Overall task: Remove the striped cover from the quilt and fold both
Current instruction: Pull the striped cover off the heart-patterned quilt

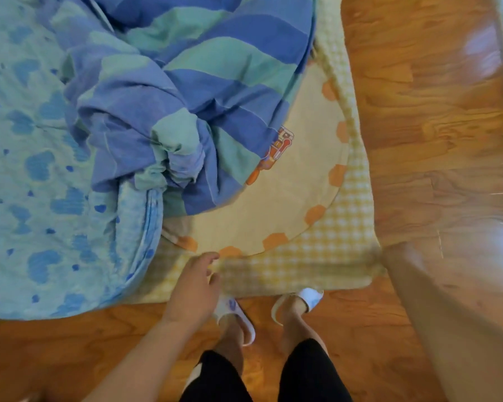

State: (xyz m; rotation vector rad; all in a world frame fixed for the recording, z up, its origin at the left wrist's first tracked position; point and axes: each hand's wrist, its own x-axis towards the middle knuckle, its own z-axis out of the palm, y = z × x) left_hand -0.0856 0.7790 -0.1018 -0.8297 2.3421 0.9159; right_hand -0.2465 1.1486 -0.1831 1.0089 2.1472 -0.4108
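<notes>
The striped cover [204, 91], in blue and green bands, lies crumpled in a heap at the upper middle. The quilt [32, 181], pale green with blue hearts, spreads over the left, and its rolled edge runs beside the cover. My left hand [195, 288] hovers with relaxed fingers over the near edge of a yellow checked blanket [331, 245] and holds nothing. My right hand [397, 256] is blurred at that blanket's near right corner. Its fingers cannot be made out.
The yellow checked blanket has a cream round panel [273, 204] with orange patches and lies under the cover. Around it is a glossy wooden floor [433, 126]. My feet in white slippers [302, 300] stand at the blanket's near edge.
</notes>
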